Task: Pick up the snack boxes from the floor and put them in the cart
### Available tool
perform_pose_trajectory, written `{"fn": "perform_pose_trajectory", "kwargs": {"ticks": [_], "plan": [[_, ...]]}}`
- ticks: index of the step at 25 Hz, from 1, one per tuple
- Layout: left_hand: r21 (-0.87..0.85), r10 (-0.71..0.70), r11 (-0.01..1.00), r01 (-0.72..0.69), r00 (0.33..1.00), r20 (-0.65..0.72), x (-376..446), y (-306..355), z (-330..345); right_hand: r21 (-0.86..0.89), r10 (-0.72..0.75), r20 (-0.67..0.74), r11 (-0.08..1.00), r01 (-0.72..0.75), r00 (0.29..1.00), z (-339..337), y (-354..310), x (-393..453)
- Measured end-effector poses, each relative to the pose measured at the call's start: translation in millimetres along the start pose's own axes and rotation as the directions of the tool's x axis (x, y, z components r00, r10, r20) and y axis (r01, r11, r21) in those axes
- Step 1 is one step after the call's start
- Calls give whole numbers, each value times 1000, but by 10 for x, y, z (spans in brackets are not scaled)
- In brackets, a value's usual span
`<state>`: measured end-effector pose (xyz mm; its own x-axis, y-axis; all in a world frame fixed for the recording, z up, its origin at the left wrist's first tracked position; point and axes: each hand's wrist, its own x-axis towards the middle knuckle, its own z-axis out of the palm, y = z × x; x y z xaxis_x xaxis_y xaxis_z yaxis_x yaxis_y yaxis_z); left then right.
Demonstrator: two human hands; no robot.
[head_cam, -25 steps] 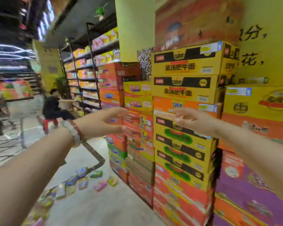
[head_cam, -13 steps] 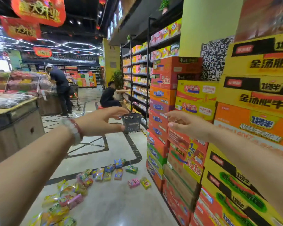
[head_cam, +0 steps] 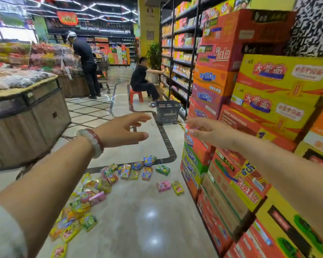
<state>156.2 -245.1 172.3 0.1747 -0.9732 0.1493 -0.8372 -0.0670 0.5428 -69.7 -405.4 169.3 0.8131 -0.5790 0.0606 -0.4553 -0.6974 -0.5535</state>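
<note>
Several small colourful snack boxes lie scattered on the shiny floor, in a line running from the lower left toward the carton stacks. A pink box and a yellow box lie apart, close to the cartons. My left hand, with a bead bracelet on its wrist, is stretched forward with relaxed fingers and holds nothing. My right hand is also stretched forward, fingers loose and empty, in front of the cartons. Both hands are high above the boxes. No cart shows in the view.
Tall stacks of noodle cartons wall off the right side. A grey shopping basket stands on the floor ahead. A wooden produce stand fills the left. One person sits on a red stool; another person stands beyond.
My view has swung left, from the carton stacks to the aisle, bringing more floor and the scattered boxes into sight. Both hands stay stretched out and empty.
</note>
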Motion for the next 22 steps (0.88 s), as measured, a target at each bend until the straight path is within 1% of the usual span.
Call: {"fn": "perform_pose_trajectory", "kwargs": {"ticks": [2, 5, 9, 12, 13, 16, 19, 22], "plan": [[12, -6, 1000, 6, 999, 51, 369, -319, 140, 53, 21, 21, 998, -22, 1000, 166, 271, 439], [18, -25, 1000, 23, 993, 115, 993, -875, 310, 70, 70, 74, 995, -76, 995, 437, 681, 1176], [-29, -63, 997, 68, 987, 146, 1763, -1511, 422, 124, 142, 104, 980, -154, 984, 690, 1116, 2099], [-37, -112, 992, 121, 973, 200, 2379, -2002, 585, 217, 217, 108, 947, -237, 970, 937, 1525, 2742], [-57, -138, 986, 155, 964, 230, 2591, -2168, 678, 248, 232, 129, 934, -258, 964, 1025, 1687, 2938], [-106, -191, 968, 229, 939, 287, 3218, -2600, 1010, 270, 269, 189, 910, -314, 944, 1227, 2228, 3478], [-94, -215, 961, 261, 914, 343, 3941, -3089, 1456, 306, 320, 248, 870, -387, 915, 1453, 2886, 4164], [-52, -255, 954, 295, 889, 380, 4631, -3699, 1993, 301, 375, 256, 845, -442, 891, 1863, 3600, 4893]]}}
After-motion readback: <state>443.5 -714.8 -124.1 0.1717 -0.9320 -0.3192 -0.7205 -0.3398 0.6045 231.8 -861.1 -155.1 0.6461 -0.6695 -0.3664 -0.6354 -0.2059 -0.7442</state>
